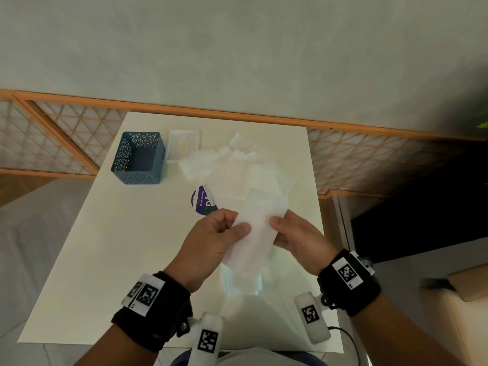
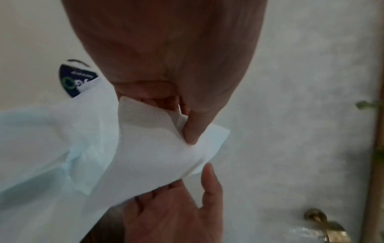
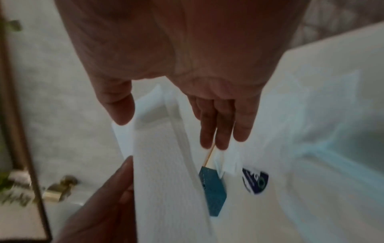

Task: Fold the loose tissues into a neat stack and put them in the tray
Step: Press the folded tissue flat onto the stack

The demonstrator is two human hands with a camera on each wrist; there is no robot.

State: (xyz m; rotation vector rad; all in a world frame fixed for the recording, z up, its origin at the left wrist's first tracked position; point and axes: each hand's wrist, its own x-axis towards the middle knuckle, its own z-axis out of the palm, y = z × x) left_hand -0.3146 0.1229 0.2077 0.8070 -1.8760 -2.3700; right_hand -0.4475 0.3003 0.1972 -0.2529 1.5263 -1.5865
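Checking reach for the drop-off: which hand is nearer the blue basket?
Left. The left hand is below and right of the blue basket, gripping the tissue; the right hand grips its farther edge.

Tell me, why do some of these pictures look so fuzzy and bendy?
Head view: fairly sharp, but the wide lens bows the orange rail and darkens the right corner. Left wrist view: the tissue is soft and the left hand looms huge. Right wrist view: blurriest, with the blue basket smeared.
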